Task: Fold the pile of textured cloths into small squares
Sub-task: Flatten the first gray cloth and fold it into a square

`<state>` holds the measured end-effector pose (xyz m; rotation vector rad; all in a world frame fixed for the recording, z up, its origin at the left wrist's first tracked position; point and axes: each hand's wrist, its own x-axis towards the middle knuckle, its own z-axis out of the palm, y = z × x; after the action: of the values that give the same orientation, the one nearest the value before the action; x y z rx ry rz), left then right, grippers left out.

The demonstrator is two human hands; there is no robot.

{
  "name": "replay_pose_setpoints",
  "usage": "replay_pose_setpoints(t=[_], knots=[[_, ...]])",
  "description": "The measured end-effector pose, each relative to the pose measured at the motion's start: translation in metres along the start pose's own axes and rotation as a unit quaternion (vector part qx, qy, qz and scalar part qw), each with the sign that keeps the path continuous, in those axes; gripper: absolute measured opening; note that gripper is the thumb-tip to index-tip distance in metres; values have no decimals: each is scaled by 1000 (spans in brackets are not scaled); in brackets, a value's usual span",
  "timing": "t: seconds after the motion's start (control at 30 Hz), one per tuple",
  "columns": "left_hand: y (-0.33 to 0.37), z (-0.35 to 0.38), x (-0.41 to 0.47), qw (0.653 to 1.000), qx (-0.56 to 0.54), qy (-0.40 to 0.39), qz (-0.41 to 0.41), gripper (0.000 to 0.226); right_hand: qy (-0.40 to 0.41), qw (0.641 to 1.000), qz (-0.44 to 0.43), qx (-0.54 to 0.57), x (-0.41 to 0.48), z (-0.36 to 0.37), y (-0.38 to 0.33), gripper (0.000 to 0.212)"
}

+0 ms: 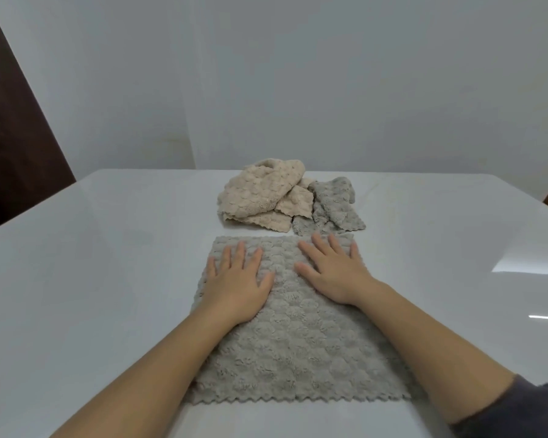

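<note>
A grey textured cloth (298, 349) with zigzag edges lies spread flat on the white table (92, 279) in front of me. My left hand (238, 279) rests palm down on its far left part, fingers straight and spread. My right hand (332, 273) lies flat on its far right part, fingers reaching the far edge. Behind the cloth sits a loose pile: crumpled beige cloths (260, 194) on the left and a crumpled grey cloth (332, 207) on the right.
A pale wall stands right behind the table's far edge. A dark brown panel (10, 128) rises at the left. White tabletop stretches to both sides of the cloths, with bright reflections at the right.
</note>
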<state>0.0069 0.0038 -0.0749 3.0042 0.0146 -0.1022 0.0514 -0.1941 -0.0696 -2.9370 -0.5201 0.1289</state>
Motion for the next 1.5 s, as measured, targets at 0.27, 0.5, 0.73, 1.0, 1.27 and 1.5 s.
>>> replay_pose_setpoints(t=[0.27, 0.5, 0.73, 1.0, 1.27, 1.5], knots=[[26, -2, 22, 999, 5, 3, 51, 58, 6, 999, 48, -22, -11, 9, -11, 67], [20, 7, 9, 999, 4, 16, 33, 58, 10, 999, 34, -18, -15, 11, -9, 68], [1, 2, 15, 997, -12, 30, -74, 61, 15, 997, 67, -22, -17, 13, -7, 77], [25, 0, 13, 998, -11, 58, 37, 57, 18, 998, 64, -20, -18, 13, -7, 75], [-38, -7, -2, 994, 41, 20, -97, 67, 17, 998, 64, -20, -18, 13, -7, 74], [-33, 0, -13, 1000, 0, 25, -4, 62, -7, 998, 66, -22, -19, 8, -9, 73]])
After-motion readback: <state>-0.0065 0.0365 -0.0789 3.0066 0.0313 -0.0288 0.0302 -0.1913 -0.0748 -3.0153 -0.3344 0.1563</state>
